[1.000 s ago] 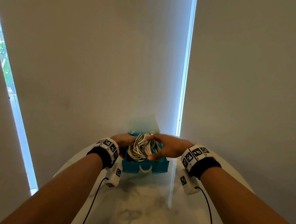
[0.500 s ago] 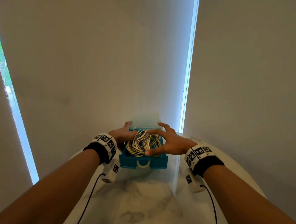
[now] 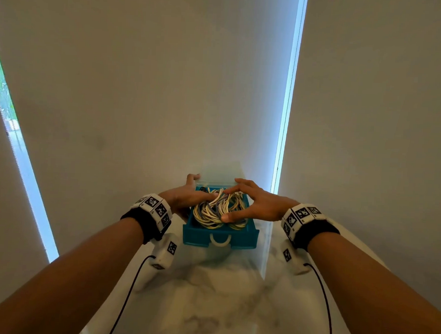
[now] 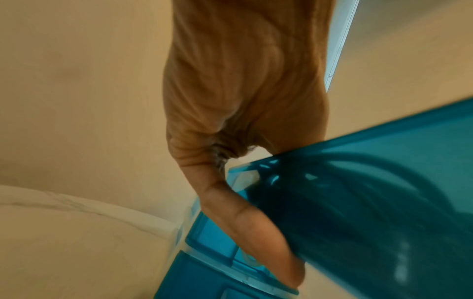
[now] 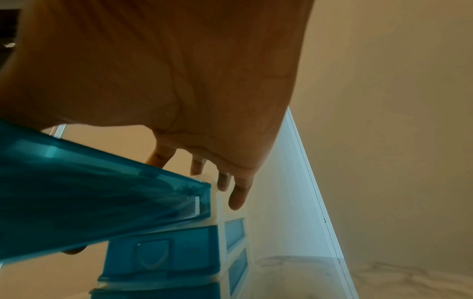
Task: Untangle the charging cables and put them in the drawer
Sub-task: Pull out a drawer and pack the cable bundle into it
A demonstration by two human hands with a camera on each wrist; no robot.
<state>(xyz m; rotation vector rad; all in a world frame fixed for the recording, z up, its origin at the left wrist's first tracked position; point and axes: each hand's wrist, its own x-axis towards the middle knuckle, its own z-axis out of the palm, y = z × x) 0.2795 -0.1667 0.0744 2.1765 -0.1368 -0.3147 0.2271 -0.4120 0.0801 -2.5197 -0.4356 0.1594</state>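
A bundle of white, yellow and grey charging cables [image 3: 218,210] lies in the pulled-out teal top drawer [image 3: 219,237] of a small drawer unit. My right hand [image 3: 253,204] hovers over the bundle with fingers spread, its thumb resting on the cables near the drawer's front. On the drawer's left side, my left hand [image 3: 187,197] has its thumb on the cables and its fingers [image 3: 194,177] raised by the unit's top. In the wrist views the drawer's teal wall [image 4: 371,192] [image 5: 89,192] hides the cables. Neither hand grips anything.
The drawer unit has a translucent white frame [image 5: 220,222] with more teal drawers [image 5: 163,261] shut below. It stands at the back of a white marble table [image 3: 207,306], close to pale window blinds [image 3: 142,86]. Wrist-camera wires [image 3: 128,294] trail along both forearms.
A second ago both hands held the cable bundle above the drawer. The bundle now lies in the drawer, and both hands have let go and spread their fingers over it.
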